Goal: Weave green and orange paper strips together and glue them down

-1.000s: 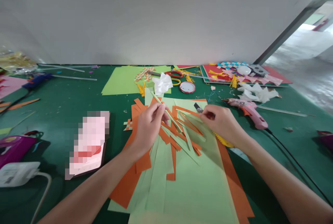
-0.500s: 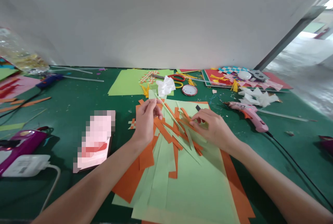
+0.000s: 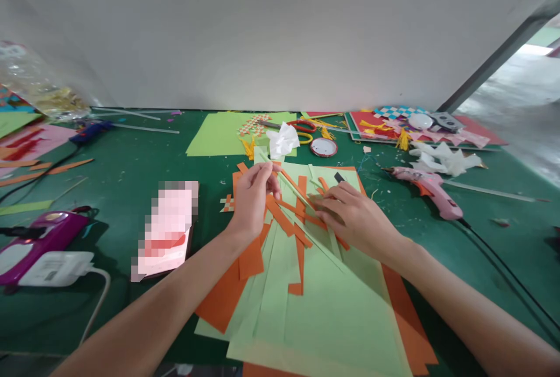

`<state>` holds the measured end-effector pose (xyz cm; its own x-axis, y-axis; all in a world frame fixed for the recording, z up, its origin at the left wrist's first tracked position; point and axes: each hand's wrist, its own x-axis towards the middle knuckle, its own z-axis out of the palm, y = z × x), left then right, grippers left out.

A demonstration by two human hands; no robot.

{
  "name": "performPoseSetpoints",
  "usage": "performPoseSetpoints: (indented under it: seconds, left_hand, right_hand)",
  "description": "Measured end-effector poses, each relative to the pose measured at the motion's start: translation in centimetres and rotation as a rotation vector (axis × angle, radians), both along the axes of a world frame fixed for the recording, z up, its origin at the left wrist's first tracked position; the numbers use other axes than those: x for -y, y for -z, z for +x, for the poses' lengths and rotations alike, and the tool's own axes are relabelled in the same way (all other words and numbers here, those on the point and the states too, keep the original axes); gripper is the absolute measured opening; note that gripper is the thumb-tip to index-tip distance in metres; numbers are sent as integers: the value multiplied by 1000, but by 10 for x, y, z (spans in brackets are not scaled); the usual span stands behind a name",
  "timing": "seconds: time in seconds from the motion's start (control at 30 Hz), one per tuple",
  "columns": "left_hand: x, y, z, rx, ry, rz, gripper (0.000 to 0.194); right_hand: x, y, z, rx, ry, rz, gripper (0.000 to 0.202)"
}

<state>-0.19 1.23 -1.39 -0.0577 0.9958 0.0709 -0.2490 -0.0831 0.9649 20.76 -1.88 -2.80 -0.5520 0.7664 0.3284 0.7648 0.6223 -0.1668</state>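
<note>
My left hand (image 3: 255, 197) is closed in a pinch on a narrow light-green paper strip (image 3: 294, 183), which slants down to the right over the pile. Low over the strips, my right hand (image 3: 353, 211) has its fingers stretched out and touching the pile; its thumb and palm side are partly hidden. Beneath both hands lie loose orange paper strips (image 3: 280, 217) and pale-green ones, heaped on light-green sheets (image 3: 336, 313). Orange sheets (image 3: 405, 313) stick out from under these. A small dark piece (image 3: 339, 177) shows just beyond my right fingers.
Scissors (image 3: 303, 126), crumpled white tissue (image 3: 283, 140) and a round white-faced tin (image 3: 324, 147) lie behind the pile. A pink glue gun (image 3: 431, 190) with its cord is right. At left are a phone (image 3: 168, 231), a purple power strip (image 3: 48, 243) and a white charger (image 3: 59, 268).
The view has shifted slightly. My right hand has moved a little left, and its fingers now reach farther over the strips. My left hand keeps its pinch on the green strip.
</note>
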Motion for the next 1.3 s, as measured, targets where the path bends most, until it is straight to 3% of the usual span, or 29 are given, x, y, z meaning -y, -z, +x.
performPoseSetpoints:
  seconds: [0.2,0.3,0.43,0.7,1.0,1.1,1.23,1.3]
  left_hand:
    - [1,1,0,-88,35,27,23]
    - [7,0,1,-371,91,123,26]
    - [14,1,4,-853,237,388,26]
    - [11,6,3,-1146,304,467,27]
    - [13,2,2,-1001,177,442,23]
    - [12,-6,0,-813,66,359,22]
    - [5,-15,-5,-468,-175,287,18]
    - [0,-15,-7,-366,-229,284,17]
  right_hand:
    - [1,-5,0,-83,50,38,20]
    - [2,-4,-2,-69,43,-1,11]
    - [5,-2,-5,-21,58,-64,11]
    - [1,-12,3,-106,34,-93,21]
    - [14,-21,-6,-44,-89,-195,26]
    - [24,-19,-14,68,-60,-174,27]
    - [33,-14,-20,161,-1,-88,10]
    - [35,-12,-23,196,-1,-30,9]
